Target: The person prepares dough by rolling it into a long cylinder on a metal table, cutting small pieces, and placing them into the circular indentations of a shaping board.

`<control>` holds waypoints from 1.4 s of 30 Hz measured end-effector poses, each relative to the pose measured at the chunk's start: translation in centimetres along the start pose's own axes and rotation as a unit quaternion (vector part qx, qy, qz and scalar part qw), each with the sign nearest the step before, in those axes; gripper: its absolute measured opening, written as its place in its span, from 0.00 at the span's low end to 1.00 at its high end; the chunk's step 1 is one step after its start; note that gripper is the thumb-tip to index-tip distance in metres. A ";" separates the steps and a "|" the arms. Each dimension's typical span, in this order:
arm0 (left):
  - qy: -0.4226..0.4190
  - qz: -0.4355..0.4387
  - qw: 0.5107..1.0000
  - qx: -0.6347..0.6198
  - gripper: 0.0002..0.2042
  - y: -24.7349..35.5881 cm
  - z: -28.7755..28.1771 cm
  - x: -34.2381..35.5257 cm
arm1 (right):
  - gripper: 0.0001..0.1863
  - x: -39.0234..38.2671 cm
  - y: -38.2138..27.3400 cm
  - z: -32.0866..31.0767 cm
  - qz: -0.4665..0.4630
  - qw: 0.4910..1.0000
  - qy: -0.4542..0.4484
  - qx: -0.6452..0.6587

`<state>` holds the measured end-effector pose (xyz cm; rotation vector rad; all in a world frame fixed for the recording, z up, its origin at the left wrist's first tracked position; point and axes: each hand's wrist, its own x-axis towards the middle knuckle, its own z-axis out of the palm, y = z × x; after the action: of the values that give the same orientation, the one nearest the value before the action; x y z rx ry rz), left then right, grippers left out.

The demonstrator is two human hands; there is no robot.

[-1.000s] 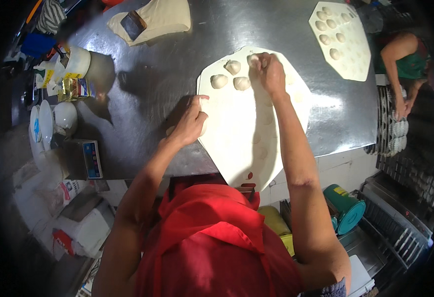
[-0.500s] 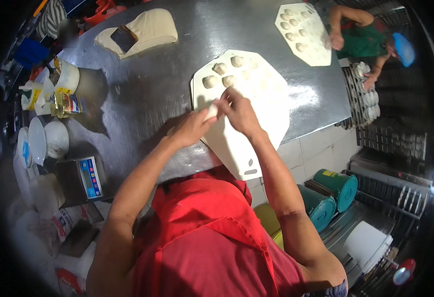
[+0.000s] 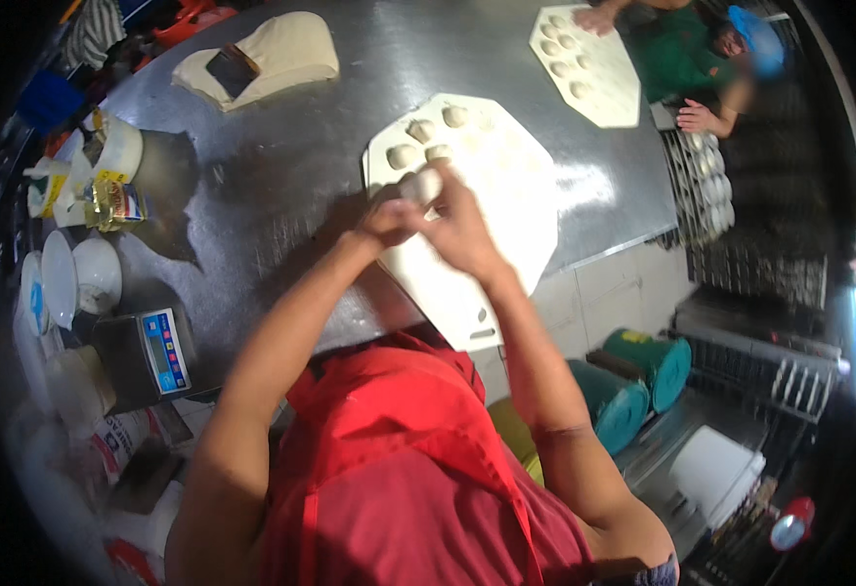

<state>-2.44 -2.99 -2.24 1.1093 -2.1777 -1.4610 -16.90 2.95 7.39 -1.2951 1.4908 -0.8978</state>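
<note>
My left hand (image 3: pixel 386 217) and my right hand (image 3: pixel 448 213) meet over the left part of a white octagonal board (image 3: pixel 516 215), gripping a piece of pale dough (image 3: pixel 423 188) between them. The fingers are slightly blurred. Several dough balls (image 3: pixel 453 116) sit in rows along the board's upper left area, just beyond my hands. The board rests on a steel table (image 3: pixel 262 146), its handle end hanging over the near edge.
Folded dough with a dark scraper (image 3: pixel 234 70) lies at back left. A scale (image 3: pixel 162 347), bowls (image 3: pixel 96 276) and packets (image 3: pixel 115 205) line the left. A co-worker (image 3: pixel 682 54) works by a second board (image 3: pixel 609 93) with dough balls. Below stand lidded buckets (image 3: pixel 658 371).
My right hand left a dough ball at the board's top and came down to my left hand, both now working one piece. The co-worker's arm moved onto the second board. The view has shifted.
</note>
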 end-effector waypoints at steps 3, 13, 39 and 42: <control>0.017 -0.207 0.978 -0.013 0.25 1.7 1.1 1.0 | 0.23 4.2 10.3 -6.8 -0.030 0.983 0.105 -0.145; 0.085 -0.150 0.982 -0.078 0.31 1.8 2.0 -1.5 | 0.22 8.2 14.1 -8.5 0.007 0.973 0.131 -0.190; 0.019 0.048 0.982 -0.181 0.18 -2.3 3.9 2.9 | 0.15 0.9 3.3 -2.3 -0.030 0.996 0.016 -0.082; -0.006 -0.116 0.993 -0.037 0.21 1.4 3.0 3.4 | 0.17 6.4 10.4 -10.0 -0.035 0.978 0.103 -0.178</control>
<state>-7.17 -3.27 -2.88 1.3672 -2.0390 -1.6319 -29.62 -1.98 -0.59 -1.5580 1.8392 -0.8556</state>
